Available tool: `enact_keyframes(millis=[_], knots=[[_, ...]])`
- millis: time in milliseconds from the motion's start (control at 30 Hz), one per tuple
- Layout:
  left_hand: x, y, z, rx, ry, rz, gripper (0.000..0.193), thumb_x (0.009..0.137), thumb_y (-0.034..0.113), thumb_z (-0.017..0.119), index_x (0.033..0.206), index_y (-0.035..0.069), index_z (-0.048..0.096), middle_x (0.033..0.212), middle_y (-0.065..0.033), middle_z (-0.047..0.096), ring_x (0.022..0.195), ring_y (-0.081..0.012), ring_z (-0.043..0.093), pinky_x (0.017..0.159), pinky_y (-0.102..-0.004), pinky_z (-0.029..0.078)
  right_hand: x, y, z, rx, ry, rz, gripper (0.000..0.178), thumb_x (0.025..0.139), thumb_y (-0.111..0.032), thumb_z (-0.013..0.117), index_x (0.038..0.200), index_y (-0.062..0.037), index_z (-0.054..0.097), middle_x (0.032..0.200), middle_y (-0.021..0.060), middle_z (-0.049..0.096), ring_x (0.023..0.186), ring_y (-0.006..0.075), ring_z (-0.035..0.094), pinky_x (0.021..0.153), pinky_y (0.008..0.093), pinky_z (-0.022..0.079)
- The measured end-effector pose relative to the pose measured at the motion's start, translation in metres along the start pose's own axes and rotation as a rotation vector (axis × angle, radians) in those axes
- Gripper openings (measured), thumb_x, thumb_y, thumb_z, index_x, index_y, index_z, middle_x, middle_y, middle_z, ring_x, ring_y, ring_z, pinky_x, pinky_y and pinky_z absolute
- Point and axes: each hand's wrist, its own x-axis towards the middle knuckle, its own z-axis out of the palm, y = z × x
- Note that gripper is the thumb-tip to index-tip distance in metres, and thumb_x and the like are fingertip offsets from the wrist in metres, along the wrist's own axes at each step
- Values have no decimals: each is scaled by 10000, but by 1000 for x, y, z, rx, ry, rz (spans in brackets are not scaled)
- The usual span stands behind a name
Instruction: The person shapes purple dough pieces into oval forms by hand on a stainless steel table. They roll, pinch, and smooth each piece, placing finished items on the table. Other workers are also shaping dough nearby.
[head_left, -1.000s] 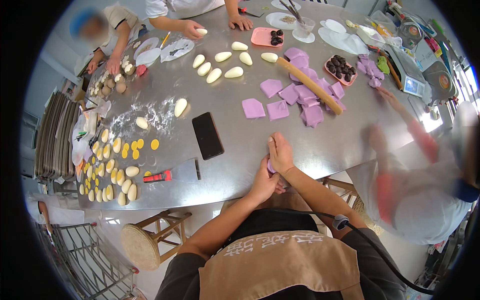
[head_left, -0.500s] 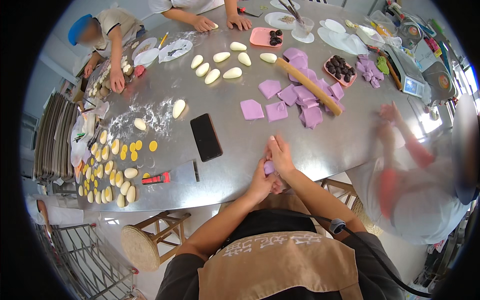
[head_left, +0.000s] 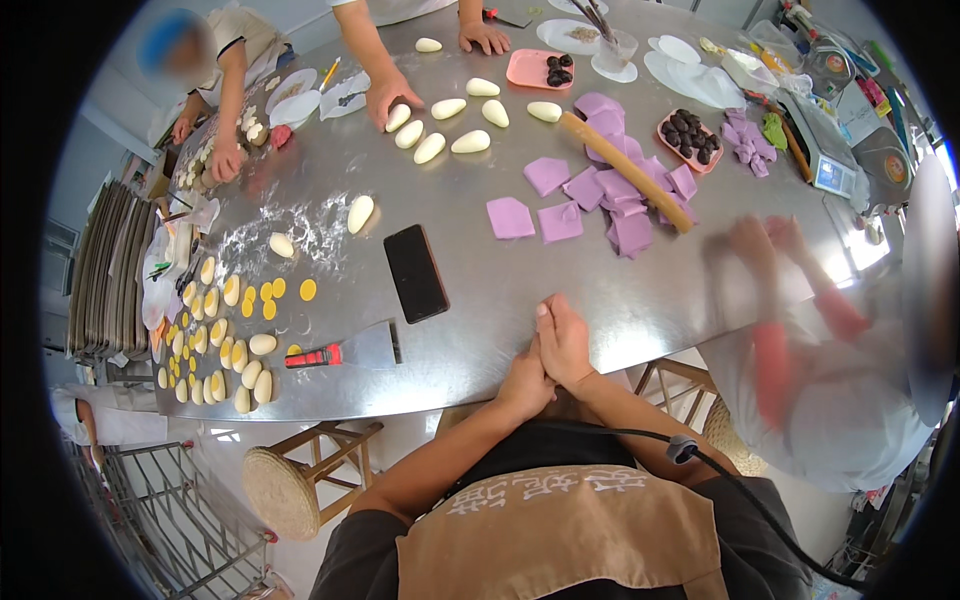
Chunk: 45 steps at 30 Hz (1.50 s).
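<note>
Hands: L hand [head_left: 527, 378], R hand [head_left: 566, 345] pressed together; phone [head_left: 416, 272] nearby, contents hidden.

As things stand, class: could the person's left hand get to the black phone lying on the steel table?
Probably yes. The left hand is pressed against the right hand at the table's near edge, and bare steel lies between it and the black phone.
</note>
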Motion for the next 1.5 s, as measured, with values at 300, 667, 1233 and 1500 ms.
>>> enact_keyframes(millis=[300,667,1233,1500], knots=[[4,8,-9,-242,10,-95,497,959,13,491,1429,8,330,804,-120,646,543,-179,629,488,-296,535,30,32,3,387,-178,383,143,1004,-164,507,945,-36,534,779,200,585,716,398,598,634,467,470],[13,-6,-7,-473,18,-144,476,962,25,513,1413,23,361,872,-140,657,569,-199,652,500,-309,544,30,27,5,331,-86,283,163,1004,-182,514,924,-39,512,788,202,586,717,401,590,629,471,467],[8,-6,-9,-49,-6,-55,558,1005,48,471,1495,126,217,799,-127,635,550,-196,644,506,-310,563,15,25,4,-97,14,-148,159,1009,-200,503,959,-52,532,790,182,607,724,416,605,643,477,478],[9,-12,-7,-60,-15,-17,549,1002,38,479,1481,108,219,798,-115,638,575,-194,655,509,-302,563,21,16,-2,256,-78,323,182,1016,-209,501,944,-43,522,785,155,606,671,349,602,610,446,472]])
